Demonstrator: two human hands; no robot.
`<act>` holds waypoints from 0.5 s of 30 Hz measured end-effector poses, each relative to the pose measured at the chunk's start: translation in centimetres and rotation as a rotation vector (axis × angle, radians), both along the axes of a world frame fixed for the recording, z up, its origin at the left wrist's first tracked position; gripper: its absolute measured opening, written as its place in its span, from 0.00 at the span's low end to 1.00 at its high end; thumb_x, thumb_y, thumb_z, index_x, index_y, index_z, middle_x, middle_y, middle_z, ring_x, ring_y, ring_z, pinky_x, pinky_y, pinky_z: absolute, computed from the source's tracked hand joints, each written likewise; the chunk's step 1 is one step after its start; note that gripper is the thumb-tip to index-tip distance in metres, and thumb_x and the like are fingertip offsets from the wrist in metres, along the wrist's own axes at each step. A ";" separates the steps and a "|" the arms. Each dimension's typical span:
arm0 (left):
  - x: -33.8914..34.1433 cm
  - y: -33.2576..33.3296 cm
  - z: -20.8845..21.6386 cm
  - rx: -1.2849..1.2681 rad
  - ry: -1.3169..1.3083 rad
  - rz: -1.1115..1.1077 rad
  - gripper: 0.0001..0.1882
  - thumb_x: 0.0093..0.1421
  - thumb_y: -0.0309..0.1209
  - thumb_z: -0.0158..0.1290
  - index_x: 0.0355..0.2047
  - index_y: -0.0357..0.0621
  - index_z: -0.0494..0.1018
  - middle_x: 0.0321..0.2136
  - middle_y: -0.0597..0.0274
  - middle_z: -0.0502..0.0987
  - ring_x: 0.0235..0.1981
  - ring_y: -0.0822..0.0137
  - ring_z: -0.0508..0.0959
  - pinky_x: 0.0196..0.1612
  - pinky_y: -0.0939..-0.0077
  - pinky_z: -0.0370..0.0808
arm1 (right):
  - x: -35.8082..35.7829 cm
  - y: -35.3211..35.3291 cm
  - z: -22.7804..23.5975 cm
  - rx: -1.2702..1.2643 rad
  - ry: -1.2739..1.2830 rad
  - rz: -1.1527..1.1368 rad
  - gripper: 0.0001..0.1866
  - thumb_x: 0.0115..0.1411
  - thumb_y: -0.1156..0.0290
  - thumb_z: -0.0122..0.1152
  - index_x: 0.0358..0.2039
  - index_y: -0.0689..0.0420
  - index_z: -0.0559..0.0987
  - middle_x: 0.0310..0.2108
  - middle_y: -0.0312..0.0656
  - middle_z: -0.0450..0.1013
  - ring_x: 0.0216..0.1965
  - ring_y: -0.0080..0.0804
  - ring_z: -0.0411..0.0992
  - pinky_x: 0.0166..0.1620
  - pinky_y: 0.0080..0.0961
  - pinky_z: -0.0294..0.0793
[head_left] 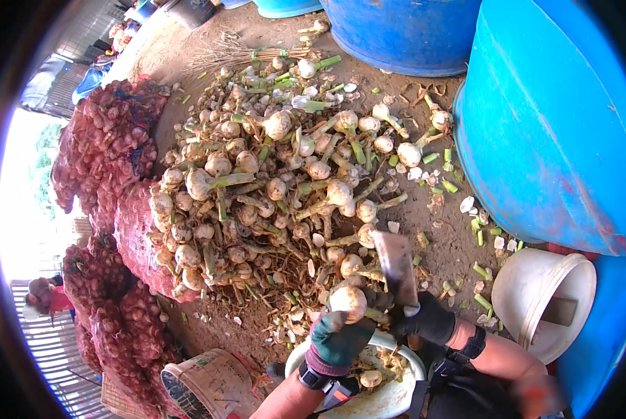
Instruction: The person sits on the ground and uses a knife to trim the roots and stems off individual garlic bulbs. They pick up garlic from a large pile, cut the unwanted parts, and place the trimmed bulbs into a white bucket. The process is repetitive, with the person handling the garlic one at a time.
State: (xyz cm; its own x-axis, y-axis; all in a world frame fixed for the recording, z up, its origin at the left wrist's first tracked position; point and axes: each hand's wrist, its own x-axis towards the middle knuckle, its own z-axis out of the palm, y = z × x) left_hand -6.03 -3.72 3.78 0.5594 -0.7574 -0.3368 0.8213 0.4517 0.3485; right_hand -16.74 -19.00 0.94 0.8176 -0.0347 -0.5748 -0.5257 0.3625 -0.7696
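Observation:
My left hand (337, 343), in a green and maroon glove, grips a large pale garlic bulb (348, 302) with its stalk pointing right. In a black glove, my right hand (426, 320) is closed round the handle of a cleaver (397, 262). Its broad, stained blade points up and away, close to the bulb's stalk; whether it touches the stalk I cannot tell. Under both hands stands a pale basin (416, 370) with trimmed bits and a bulb in it. Beyond them spreads a big heap of garlic (278, 188) with stalks and roots.
Red net sacks (107, 140) of bulbs line the left. A dirty white bucket (212, 384) stands near left, and a white tub (529, 297) lies tipped at right. Large blue tubs (550, 126) border the right and back. Cut stalks (450, 186) litter the ground. A person (47, 297) is far left.

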 end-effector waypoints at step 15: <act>-0.7 3.7 -5.8 0.734 -0.850 -0.888 0.17 0.54 0.37 0.54 0.37 0.36 0.72 0.20 0.58 0.74 0.24 0.66 0.74 0.29 0.70 0.71 | 1.2 -2.3 1.2 -0.515 -0.020 0.120 0.25 0.36 0.66 0.68 0.38 0.57 0.76 0.33 0.44 0.73 0.34 0.37 0.72 0.39 0.33 0.71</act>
State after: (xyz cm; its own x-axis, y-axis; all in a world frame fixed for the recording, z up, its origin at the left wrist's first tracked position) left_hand -6.73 -0.02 -2.01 0.2280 -0.7612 -0.6071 0.1585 -0.5862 0.7945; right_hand -15.53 -21.32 2.13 0.8438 -0.2143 -0.4921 -0.5236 -0.1270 -0.8425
